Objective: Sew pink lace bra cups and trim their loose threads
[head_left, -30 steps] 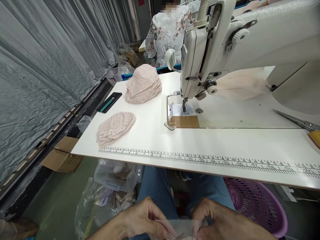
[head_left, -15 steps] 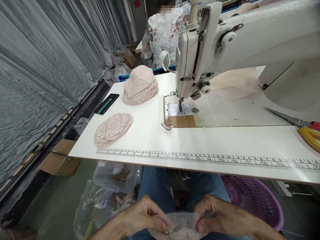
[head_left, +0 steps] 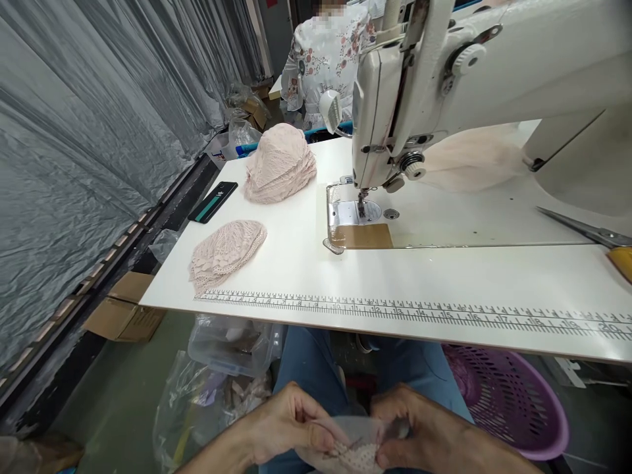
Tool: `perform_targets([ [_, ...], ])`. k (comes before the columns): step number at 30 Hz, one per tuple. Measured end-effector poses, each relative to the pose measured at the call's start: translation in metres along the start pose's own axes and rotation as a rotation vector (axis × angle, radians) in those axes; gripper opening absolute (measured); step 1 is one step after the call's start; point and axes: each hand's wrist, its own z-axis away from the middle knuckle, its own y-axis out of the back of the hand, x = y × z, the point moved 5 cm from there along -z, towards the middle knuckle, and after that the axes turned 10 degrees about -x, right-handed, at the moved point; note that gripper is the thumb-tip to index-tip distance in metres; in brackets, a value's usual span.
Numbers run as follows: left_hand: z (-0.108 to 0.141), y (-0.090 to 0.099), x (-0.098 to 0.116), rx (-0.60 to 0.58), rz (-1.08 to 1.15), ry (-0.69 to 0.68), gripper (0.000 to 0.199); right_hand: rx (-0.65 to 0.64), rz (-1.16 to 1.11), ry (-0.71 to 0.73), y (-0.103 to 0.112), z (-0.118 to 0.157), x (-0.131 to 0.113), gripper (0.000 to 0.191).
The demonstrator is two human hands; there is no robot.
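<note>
Low over my lap, a piece of pale pink lace fabric (head_left: 359,454) with a sheer layer is stretched between my two hands. My left hand (head_left: 301,428) pinches its left side between thumb and fingers. On the other side, my right hand (head_left: 407,431) pinches the right edge, its fingertips partly behind the cloth. Ahead, on the white sewing table (head_left: 296,263), lie a small stack of pink lace pieces (head_left: 228,253) and a taller, cup-shaped stack (head_left: 280,164). The industrial sewing machine (head_left: 380,118) stands to the right, its presser foot over the needle plate.
A phone (head_left: 213,202) lies at the table's left edge, scissors (head_left: 605,236) at the right. A printed ruler (head_left: 395,312) runs along the front edge. Below are a clear plastic bin (head_left: 234,345), a purple basket (head_left: 523,401) and a cardboard box (head_left: 126,309). A person (head_left: 326,62) sits beyond the machine.
My hands have come slightly closer together, the right one moving left, with the lace piece still between them. The view has shifted a little, moving the scissors partly out of frame.
</note>
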Motion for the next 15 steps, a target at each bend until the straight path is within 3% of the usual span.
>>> perform_targets([
  [11, -0.002, -0.004, -0.006, -0.029, 0.007, 0.015, 0.059, 0.005, -0.061, -0.032, -0.01, -0.005, 0.0, 0.021],
  [15, 0.001, -0.002, -0.003, -0.053, -0.035, -0.002, 0.061, -0.017, -0.095, -0.007, -0.011, -0.006, -0.002, 0.032],
])
